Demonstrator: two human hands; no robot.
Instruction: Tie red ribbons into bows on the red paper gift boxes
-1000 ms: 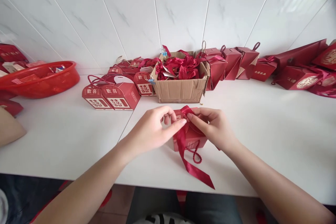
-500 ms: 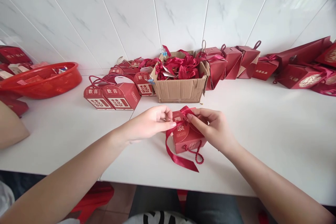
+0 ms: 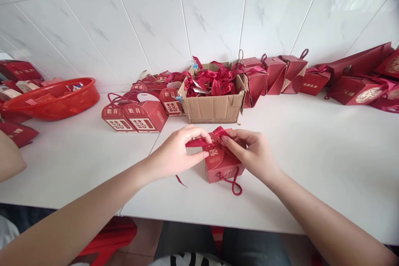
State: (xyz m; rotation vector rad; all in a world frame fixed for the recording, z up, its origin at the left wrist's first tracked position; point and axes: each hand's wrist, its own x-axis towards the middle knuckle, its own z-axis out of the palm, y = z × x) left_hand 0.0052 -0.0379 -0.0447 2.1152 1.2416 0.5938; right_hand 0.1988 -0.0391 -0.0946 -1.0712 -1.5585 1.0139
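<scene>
A red gift box (image 3: 222,168) with a twisted cord handle (image 3: 234,188) lies on the white table in front of me. My right hand (image 3: 251,147) pinches a red satin ribbon (image 3: 220,131) between thumb and fingers at the top of the box. On the box's left side, my left hand (image 3: 183,149) has its thumb and index finger parted. A stretch of the ribbon runs from the box into the hollow of this hand, where the other fingers are hidden. The ribbon's narrow tail shows below the left hand, just above the table.
Behind the box stands a cardboard carton (image 3: 213,110) full of red ribbons. Finished-looking red boxes (image 3: 143,114) stand left of it, and folded red boxes (image 3: 276,75) line the wall rightward. A red plastic basin (image 3: 56,104) sits far left, near another person's arm (image 3: 11,158).
The ribbon tail that hung in front of the box is now drawn left into my left hand. My left thumb and index finger have spread. My right hand keeps its pinch.
</scene>
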